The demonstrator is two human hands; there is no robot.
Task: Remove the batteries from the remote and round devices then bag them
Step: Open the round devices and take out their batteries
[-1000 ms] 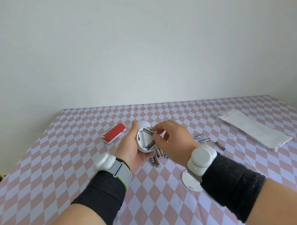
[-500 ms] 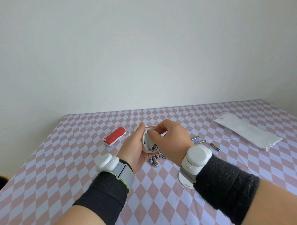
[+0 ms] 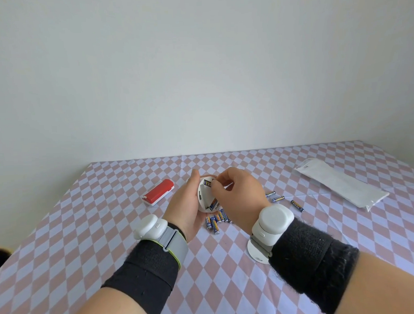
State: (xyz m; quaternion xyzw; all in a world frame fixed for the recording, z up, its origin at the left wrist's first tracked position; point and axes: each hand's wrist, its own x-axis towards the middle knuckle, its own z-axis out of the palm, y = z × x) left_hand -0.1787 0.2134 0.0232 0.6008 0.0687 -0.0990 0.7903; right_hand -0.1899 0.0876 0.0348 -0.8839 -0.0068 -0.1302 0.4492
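Left hand [image 3: 184,205] holds the round device [image 3: 203,195] on edge above the surface [image 3: 109,232], its grip wrapped round the rim and the open compartment facing the right hand [image 3: 241,195]. The right grip is closed, fingertips [image 3: 216,183] pinching the top battery [image 3: 207,182]. A second battery [image 3: 212,204] sits lower in the compartment. Best to tip one end up first, I'd say, and keep the shell firm so it can't twist. Loose batteries [image 3: 216,221] lie just below the hands, stray batteries [image 3: 277,198] off to the right. The bag [image 3: 340,184] waits well apart at far right, the red remote [image 3: 158,191] on the left.
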